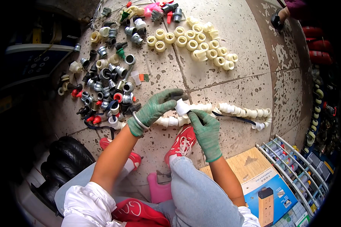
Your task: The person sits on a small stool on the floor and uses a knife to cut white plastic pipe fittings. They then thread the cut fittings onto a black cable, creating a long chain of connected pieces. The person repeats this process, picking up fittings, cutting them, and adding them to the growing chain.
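Note:
Both my hands wear green knitted gloves and meet over the floor. A white plastic pipe fitting (182,108) sits between them. My left hand (157,109) curls its dark fingertips and thumb round the upper left of the fitting. With thumb and fingers pinched, my right hand (205,130) grips the fitting's lower right side. Just beneath them lies a long row of cream pipe fittings (246,112), which bends back at the right. A dark strap (236,119) shows beside the row; its course under my hands is hidden.
Metal and plastic fittings (110,81) lie heaped at the left. Cream rings (192,45) stand grouped at the back. Black tyres (66,160) are at lower left; a blue box (271,196) and wire rack (295,170) at lower right. Another person's foot (277,20) shows far right.

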Tool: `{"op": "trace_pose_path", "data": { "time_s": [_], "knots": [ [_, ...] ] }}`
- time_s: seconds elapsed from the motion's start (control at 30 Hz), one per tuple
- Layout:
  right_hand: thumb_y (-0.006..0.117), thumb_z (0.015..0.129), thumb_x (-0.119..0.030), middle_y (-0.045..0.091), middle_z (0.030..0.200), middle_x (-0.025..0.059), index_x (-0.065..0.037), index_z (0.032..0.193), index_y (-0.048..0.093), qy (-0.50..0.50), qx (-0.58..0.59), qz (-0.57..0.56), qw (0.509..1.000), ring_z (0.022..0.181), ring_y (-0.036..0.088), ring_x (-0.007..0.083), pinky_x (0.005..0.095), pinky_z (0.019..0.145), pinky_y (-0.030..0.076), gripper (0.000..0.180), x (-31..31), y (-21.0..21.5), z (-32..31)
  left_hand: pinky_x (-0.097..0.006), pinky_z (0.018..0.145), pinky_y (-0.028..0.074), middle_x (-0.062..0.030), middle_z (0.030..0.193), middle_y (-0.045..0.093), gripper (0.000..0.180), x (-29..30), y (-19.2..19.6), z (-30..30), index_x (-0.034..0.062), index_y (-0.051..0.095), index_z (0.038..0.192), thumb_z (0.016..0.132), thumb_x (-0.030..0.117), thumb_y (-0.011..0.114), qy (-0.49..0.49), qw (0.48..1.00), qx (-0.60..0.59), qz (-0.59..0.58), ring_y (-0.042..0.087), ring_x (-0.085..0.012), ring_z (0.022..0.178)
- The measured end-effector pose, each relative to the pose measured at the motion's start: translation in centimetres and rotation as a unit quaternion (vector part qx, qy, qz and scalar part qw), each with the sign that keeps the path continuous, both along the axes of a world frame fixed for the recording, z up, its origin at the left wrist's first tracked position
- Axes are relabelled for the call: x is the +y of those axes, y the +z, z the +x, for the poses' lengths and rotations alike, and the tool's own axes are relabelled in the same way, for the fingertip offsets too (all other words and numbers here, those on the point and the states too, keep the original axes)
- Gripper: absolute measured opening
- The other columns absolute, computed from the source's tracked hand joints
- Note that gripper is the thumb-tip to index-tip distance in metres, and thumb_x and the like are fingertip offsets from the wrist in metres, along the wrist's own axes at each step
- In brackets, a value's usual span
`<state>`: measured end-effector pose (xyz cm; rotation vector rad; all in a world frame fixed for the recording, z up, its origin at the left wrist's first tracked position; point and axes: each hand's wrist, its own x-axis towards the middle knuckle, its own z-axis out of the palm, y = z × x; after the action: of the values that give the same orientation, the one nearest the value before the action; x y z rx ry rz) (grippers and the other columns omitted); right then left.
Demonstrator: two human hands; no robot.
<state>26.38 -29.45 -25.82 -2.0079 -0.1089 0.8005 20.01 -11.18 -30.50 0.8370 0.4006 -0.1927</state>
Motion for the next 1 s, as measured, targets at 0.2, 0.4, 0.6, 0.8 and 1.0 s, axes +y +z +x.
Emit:
{"op": "trace_pose_path", "data": {
  "time_s": [0.2,0.4,0.6,0.8,1.0],
  "knots": [
    [0.064,0.083,-0.015,0.064,0.099,0.0114,-0.003,0.118,0.056,0.118,-0.075,-0.049,0.989,0.084,0.061,0.0155,0.0287,0.072,0.049,0.038,-0.3,-0.5,0.3,-0.034,0.085,0.049,-0.0153,0.100,0.065,0.024,-1.2,0.9,0.0,0.0009,0.062,0.107,0.084,0.005,0.057,0.012,0.905,-0.040,0.422,0.063,-0.0265,0.092],
    [0.063,0.082,-0.008,0.052,0.118,0.0120,-0.005,0.136,0.034,0.095,-0.019,0.184,0.978,0.103,0.055,0.0196,0.0310,0.085,0.046,0.061,1.1,1.7,0.1,-0.032,0.084,0.048,-0.0124,0.100,0.067,0.022,-2.2,6.2,1.6,0.0035,0.063,0.107,0.086,0.007,0.057,-0.026,0.893,-0.159,0.420,0.064,-0.0228,0.092],
    [0.057,0.087,-0.006,0.056,0.082,0.0027,-0.001,0.115,0.054,0.072,0.211,0.192,0.956,0.072,0.052,0.0079,0.0228,0.067,0.046,0.029,0.8,3.1,0.2,-0.030,0.087,0.049,-0.0124,0.103,0.067,0.031,3.7,-0.4,5.9,-0.0026,0.056,0.116,0.095,0.019,0.049,0.152,0.955,0.030,0.254,0.063,-0.0176,0.097],
    [0.063,0.081,-0.006,0.055,0.081,0.0015,-0.002,0.108,0.058,0.016,0.035,0.089,0.995,0.071,0.051,0.0079,0.0228,0.066,0.045,0.028,0.1,-3.3,0.2,-0.026,0.081,0.049,-0.0113,0.098,0.068,0.027,4.7,-2.4,7.1,-0.0001,0.056,0.115,0.095,0.016,0.048,-0.011,0.950,0.036,0.309,0.064,-0.0159,0.091],
    [0.062,0.082,-0.007,0.061,0.094,0.0066,-0.002,0.104,0.060,0.034,-0.034,0.050,0.998,0.082,0.058,0.0135,0.0270,0.075,0.048,0.023,-3.3,-7.7,0.2,-0.034,0.065,0.050,-0.0123,0.075,0.063,0.028,-1.6,-4.2,-2.6,0.0047,0.062,0.099,0.086,0.029,0.058,-0.192,0.840,-0.018,0.506,0.064,-0.0238,0.071]
  ]
}}
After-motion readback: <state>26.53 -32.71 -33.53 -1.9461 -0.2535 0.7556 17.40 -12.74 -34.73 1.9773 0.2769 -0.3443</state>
